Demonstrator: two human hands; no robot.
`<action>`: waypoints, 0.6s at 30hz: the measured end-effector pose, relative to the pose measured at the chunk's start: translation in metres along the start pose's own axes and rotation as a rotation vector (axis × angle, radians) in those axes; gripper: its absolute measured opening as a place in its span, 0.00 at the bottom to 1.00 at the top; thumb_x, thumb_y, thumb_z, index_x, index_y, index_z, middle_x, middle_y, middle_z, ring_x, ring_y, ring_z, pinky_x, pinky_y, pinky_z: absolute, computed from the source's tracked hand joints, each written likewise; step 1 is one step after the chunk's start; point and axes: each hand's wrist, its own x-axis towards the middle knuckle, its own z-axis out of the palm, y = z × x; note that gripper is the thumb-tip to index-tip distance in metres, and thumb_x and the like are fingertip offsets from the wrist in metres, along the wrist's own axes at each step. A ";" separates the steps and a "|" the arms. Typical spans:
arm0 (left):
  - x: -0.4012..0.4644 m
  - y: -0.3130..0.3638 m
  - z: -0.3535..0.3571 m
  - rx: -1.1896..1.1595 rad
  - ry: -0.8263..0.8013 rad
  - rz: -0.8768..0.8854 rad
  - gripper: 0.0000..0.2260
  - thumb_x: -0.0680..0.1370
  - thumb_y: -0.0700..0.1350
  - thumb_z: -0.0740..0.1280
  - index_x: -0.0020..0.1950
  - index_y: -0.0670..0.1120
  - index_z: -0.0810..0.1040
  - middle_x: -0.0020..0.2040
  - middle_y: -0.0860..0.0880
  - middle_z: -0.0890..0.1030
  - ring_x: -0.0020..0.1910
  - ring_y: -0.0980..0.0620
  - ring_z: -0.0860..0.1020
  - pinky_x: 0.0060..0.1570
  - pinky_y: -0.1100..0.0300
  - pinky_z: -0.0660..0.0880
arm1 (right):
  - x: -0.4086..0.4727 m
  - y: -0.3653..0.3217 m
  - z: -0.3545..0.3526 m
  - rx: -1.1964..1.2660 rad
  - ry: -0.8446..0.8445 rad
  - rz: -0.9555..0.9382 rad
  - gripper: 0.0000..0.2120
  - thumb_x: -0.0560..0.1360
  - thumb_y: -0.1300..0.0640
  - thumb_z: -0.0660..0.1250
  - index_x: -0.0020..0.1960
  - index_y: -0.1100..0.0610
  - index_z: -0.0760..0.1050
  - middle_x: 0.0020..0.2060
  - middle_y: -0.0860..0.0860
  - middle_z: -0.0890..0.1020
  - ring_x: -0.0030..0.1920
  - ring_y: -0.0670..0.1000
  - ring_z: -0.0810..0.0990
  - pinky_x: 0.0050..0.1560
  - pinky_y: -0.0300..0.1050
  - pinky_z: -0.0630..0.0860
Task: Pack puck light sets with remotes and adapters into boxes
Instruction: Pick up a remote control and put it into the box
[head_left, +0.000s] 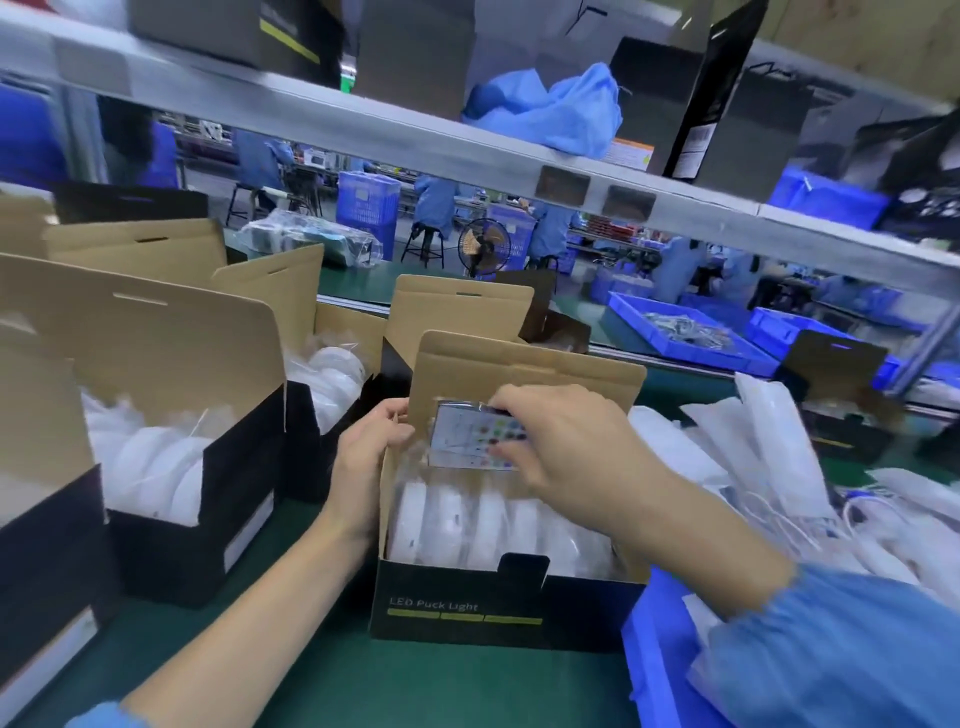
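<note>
- Green matting covers the counter (291, 649), a soft, dull surface that keeps the glossy cartons from sliding; beyond the hands, a grey shelf and blurred factory benches fill the background.
- Between the hands stands the open box (467, 608), black printed card outside, raw brown inside, its tall back flap upright so the mouth stays free.
- Left hand (366, 457) grips the box's left wall, fingers curled over the edge, seemingly to steady it and hold that side open.
- Right hand (566, 447) pinches the remote (467, 436), a flat card with coloured buttons in a clear crinkled sleeve, just above the box mouth against the back flap.
- Below the remote, white round puck lights (493, 525) stand on edge in a row, filmy-wrapped, leaving a slim gap behind.
- Right of the right hand, white bagged adapters (779, 467) lie heaped within reach.
</note>
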 end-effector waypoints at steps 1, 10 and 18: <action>0.000 0.000 0.000 -0.014 -0.003 -0.016 0.17 0.67 0.45 0.62 0.52 0.40 0.80 0.48 0.40 0.82 0.45 0.44 0.80 0.43 0.52 0.76 | 0.005 -0.001 0.007 0.074 -0.025 0.027 0.10 0.79 0.51 0.64 0.58 0.50 0.72 0.50 0.47 0.76 0.51 0.54 0.75 0.49 0.51 0.74; 0.000 0.002 0.003 -0.071 0.000 -0.045 0.16 0.67 0.44 0.62 0.52 0.40 0.79 0.47 0.40 0.82 0.44 0.45 0.81 0.41 0.55 0.79 | 0.024 -0.003 0.045 -0.029 0.012 -0.038 0.07 0.77 0.50 0.67 0.51 0.52 0.77 0.47 0.48 0.79 0.50 0.54 0.75 0.42 0.46 0.68; 0.000 0.002 0.003 -0.055 0.004 -0.054 0.13 0.67 0.44 0.63 0.47 0.43 0.82 0.46 0.41 0.83 0.44 0.44 0.80 0.45 0.53 0.76 | 0.035 -0.009 0.035 0.041 -0.111 -0.043 0.04 0.76 0.59 0.64 0.50 0.54 0.76 0.44 0.53 0.79 0.44 0.58 0.77 0.40 0.50 0.74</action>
